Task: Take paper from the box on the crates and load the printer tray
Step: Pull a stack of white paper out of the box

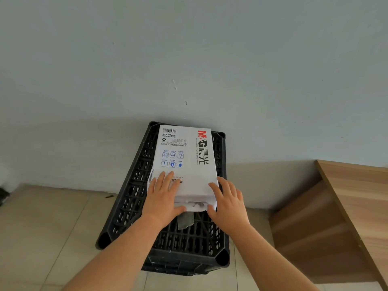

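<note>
A white paper box (185,156) with red and black lettering lies flat on a stack of black plastic crates (130,198) against the wall. Its near end is torn open, and white paper (192,203) shows inside. My left hand (163,196) rests on the box's near left corner, fingers spread on top and thumb at the open end. My right hand (227,201) lies against the near right corner, fingers apart. The printer is not in view.
A grey scrap (184,221) lies on the crate top below the box's open end. A wooden cabinet or desk side (344,217) stands at the right. Pale floor tiles (52,227) spread to the left, and a plain wall (189,59) rises behind.
</note>
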The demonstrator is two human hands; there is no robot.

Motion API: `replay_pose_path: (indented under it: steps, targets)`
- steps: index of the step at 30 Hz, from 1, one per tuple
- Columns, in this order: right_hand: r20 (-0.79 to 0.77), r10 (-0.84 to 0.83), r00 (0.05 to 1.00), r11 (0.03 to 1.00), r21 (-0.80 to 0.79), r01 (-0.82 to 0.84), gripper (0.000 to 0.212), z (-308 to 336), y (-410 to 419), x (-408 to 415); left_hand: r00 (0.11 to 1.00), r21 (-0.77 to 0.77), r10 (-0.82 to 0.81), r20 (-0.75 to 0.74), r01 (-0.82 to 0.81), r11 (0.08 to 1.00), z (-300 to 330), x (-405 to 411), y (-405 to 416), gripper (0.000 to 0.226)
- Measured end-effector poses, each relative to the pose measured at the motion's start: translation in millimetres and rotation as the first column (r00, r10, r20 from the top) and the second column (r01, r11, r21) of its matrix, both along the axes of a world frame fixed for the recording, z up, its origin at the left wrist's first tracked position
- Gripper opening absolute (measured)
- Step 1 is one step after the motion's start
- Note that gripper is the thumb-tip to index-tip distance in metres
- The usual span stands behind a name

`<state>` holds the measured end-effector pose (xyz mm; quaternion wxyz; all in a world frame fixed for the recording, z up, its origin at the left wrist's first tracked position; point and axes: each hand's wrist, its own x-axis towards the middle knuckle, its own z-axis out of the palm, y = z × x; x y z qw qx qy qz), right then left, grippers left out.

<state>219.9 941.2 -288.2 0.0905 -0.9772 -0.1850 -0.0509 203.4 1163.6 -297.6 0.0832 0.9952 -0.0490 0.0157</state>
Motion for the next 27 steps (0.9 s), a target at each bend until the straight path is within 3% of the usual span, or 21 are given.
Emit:
replay_pose_path:
  steps: [9, 18, 27]
  targets:
    - [-0.008, -0.091, 0.996, 0.989, -0.121, 0.089, 0.068, -4, -16, -7, 1.000, 0.031, 0.003, -0.013, -0.003, 1.000, -2, 1, -1, 0.089]
    - [0.077, -0.012, 0.997, 0.986, -0.164, 0.025, 0.063, -5, -30, -11, 0.999, 0.037, 0.006, -0.037, -0.005, 0.999, -3, -2, -1, 0.089]
    - [0.099, 0.041, 0.994, 0.989, -0.145, -0.027, 0.071, 2, 5, -4, 0.998, 0.056, 0.033, -0.052, -0.030, 0.998, -3, -4, -2, 0.091]
